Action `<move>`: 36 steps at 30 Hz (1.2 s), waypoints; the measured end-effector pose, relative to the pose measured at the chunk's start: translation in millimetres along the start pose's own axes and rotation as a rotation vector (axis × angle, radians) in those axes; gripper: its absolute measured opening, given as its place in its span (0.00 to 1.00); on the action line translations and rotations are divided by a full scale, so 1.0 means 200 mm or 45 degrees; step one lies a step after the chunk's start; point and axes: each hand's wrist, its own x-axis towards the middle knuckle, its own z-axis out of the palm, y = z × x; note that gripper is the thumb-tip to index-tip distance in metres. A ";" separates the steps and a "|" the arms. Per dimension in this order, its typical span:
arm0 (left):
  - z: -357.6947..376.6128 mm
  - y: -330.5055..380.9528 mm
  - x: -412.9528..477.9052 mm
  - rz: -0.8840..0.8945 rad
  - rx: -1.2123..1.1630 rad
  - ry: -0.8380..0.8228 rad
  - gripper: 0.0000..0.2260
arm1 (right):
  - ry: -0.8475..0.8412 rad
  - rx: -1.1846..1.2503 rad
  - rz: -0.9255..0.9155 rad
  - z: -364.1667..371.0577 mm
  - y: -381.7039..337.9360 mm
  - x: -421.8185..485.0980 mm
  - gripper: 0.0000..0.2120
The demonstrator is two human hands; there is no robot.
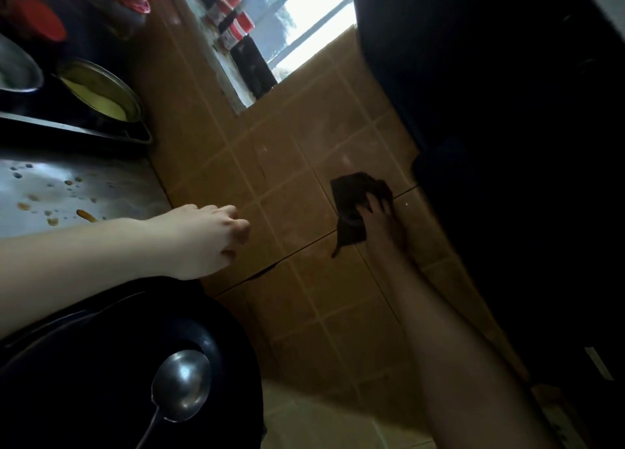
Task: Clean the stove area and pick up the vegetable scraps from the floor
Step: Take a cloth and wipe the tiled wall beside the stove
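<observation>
The view is tilted steeply. My right hand (382,212) presses a dark cloth (351,212) flat against the brown tiled wall (294,164) beside the stove, under a dark hood. My left hand (209,235) hovers with curled fingers over the edge of the steel stove top (84,191) and holds nothing that I can see. Orange-brown sauce drops (86,215) spot the steel surface. No floor scraps are in view.
A black wok (111,364) with a metal ladle (181,382) sits at the lower left. A steel bowl of yellow liquid (101,93) stands further along the stove. Red-capped bottles (233,19) line the window sill. The dark hood (490,93) fills the right.
</observation>
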 end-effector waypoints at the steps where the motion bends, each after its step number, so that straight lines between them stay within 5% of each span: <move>1: 0.01 0.00 0.00 0.002 -0.011 -0.021 0.14 | 0.024 -0.005 -0.007 0.01 0.02 -0.04 0.26; 24: 0.31 0.71 0.06 0.245 -0.137 -0.166 0.13 | -0.204 -0.100 0.092 0.46 0.60 -1.16 0.29; 36: 0.36 0.60 0.06 0.187 -0.088 -0.239 0.14 | -0.318 -0.065 0.210 0.61 0.59 -1.38 0.32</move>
